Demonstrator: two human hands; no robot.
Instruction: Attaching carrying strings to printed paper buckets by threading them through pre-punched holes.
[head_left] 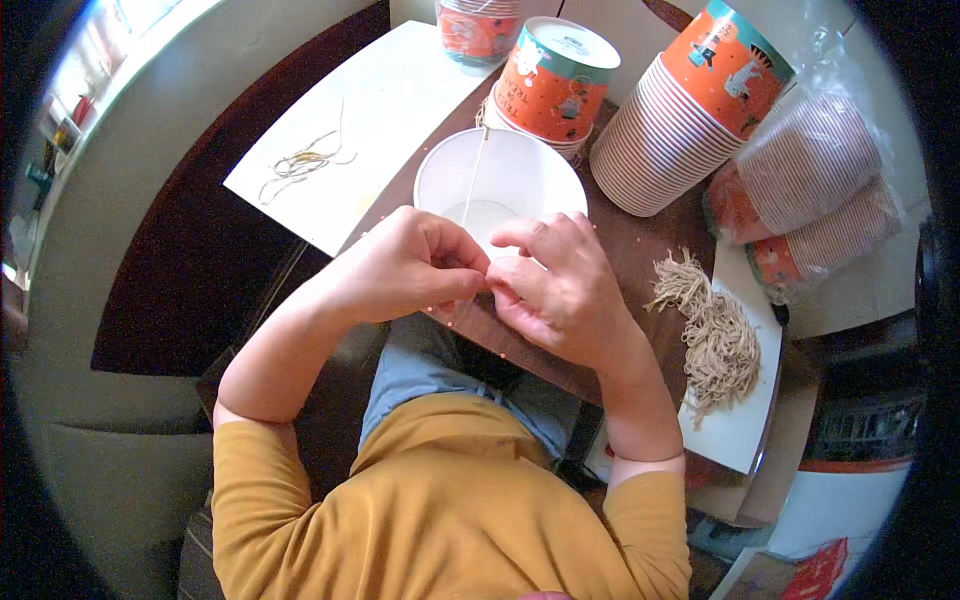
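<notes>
Bucket (535, 165) before the stacked cups (558, 85), string bundle (722, 348) to its right, loose strings (303, 160) to its left

A dark brown wooden table (640, 238) carries an open white round paper tub (550, 188), two inverted stacks of orange-and-teal paper tubs, one short (556, 85) and one tall (690, 105), and two flat white sheets (390, 105). A shaggy beige string bundle (722, 350) lies partly on the right sheet; loose thin strands (300, 163) lie on the left.
</notes>
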